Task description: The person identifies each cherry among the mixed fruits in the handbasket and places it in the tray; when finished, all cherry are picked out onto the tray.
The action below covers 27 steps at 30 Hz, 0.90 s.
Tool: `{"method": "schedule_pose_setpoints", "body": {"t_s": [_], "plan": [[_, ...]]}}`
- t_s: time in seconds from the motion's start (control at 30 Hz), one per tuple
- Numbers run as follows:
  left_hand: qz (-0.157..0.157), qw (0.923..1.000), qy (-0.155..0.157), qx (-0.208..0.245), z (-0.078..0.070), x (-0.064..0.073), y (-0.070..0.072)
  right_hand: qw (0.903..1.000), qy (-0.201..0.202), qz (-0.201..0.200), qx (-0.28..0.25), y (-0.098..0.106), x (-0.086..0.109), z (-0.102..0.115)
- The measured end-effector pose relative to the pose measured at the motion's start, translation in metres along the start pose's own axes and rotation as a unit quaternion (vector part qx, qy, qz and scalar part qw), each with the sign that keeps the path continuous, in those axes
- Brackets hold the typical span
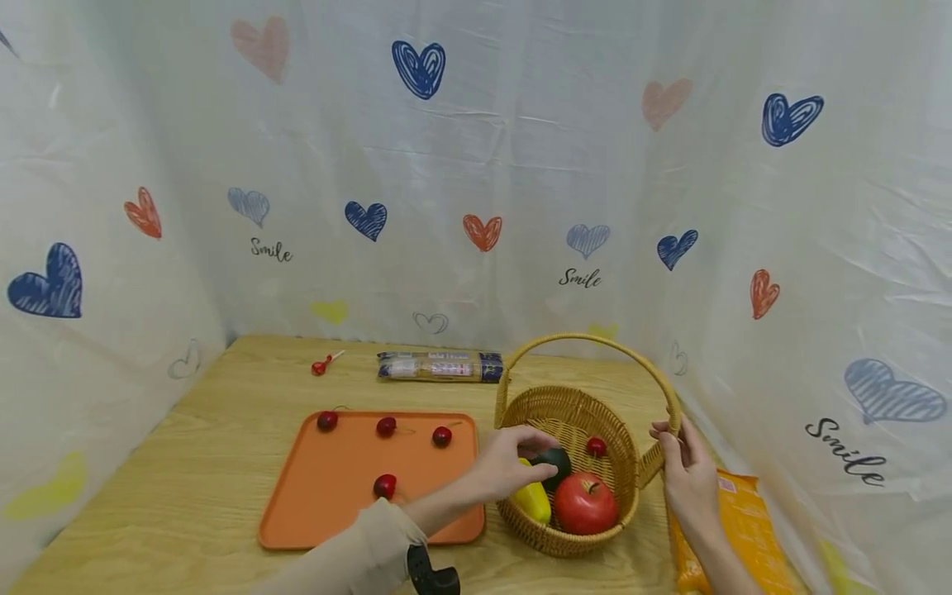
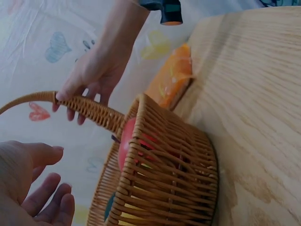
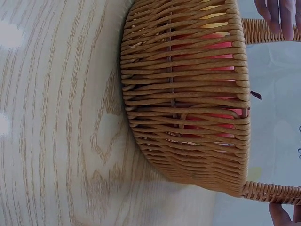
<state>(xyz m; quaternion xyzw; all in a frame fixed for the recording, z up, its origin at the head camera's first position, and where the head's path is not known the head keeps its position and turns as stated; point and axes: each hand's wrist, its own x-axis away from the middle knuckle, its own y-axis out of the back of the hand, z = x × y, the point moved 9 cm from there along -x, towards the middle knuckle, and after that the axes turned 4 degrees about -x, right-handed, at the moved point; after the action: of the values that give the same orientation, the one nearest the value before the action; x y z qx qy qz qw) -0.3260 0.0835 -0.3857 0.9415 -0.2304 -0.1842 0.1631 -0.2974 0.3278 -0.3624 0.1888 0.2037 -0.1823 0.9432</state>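
A wicker basket (image 1: 573,541) with an arched handle (image 1: 587,337) stands on the table, right of the tray. Inside lie a red apple (image 1: 586,504), a yellow fruit (image 1: 534,496), a dark green rounded fruit (image 1: 554,468) and one cherry (image 1: 596,447). My left hand (image 1: 509,463) hovers over the basket's left side, above the green fruit; in the left wrist view its fingers (image 2: 49,202) are loosely bent with nothing between them. With thumb and fingers, my right hand (image 1: 690,475) grips the lower right part of the handle, partly hiding it.
Several cherries (image 1: 386,427) lie on an orange tray (image 1: 327,496) at the left. Behind are a red lollipop (image 1: 320,366) and long blue-ended packets (image 1: 439,367). An orange bag (image 1: 751,529) lies right of the basket, by the heart-printed curtain (image 1: 476,165).
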Motion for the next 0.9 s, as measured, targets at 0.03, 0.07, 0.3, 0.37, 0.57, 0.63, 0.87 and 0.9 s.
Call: {"method": "schedule_pose_setpoints", "body": {"t_s": [0.03, 0.07, 0.3, 0.37, 0.57, 0.63, 0.87, 0.9], "plan": [[0.001, 1.0000, 0.001, -0.001, -0.001, -0.002, -0.002, 1.0000, -0.001, -0.002, 0.002, 0.000, 0.000, 0.000], [0.001, 1.0000, 0.000, -0.004, -0.002, -0.004, -0.004, 1.0000, -0.001, -0.004, 0.001, 0.001, 0.000, 0.000], [-0.004, 0.9999, 0.006, -0.015, -0.005, -0.033, -0.021, 1.0000, -0.007, -0.002, 0.002, 0.000, -0.001, -0.001], [-0.006, 0.9995, 0.013, -0.027, -0.004, -0.042, -0.027, 1.0000, -0.006, -0.001, -0.004, 0.000, -0.001, -0.001], [-0.017, 0.9969, 0.043, -0.065, 0.002, -0.064, -0.040, 0.9998, -0.002, 0.002, -0.017, -0.004, -0.001, 0.000], [-0.018, 0.9958, 0.050, -0.075, 0.003, -0.068, -0.044, 0.9998, -0.003, 0.003, -0.020, -0.004, -0.002, -0.001], [-0.023, 0.9932, 0.059, -0.098, 0.005, -0.079, -0.053, 0.9999, -0.013, 0.003, -0.008, -0.002, -0.001, -0.004], [-0.025, 0.9925, 0.062, -0.103, 0.007, -0.080, -0.054, 0.9999, -0.014, 0.005, -0.007, -0.002, -0.001, -0.005]]}}
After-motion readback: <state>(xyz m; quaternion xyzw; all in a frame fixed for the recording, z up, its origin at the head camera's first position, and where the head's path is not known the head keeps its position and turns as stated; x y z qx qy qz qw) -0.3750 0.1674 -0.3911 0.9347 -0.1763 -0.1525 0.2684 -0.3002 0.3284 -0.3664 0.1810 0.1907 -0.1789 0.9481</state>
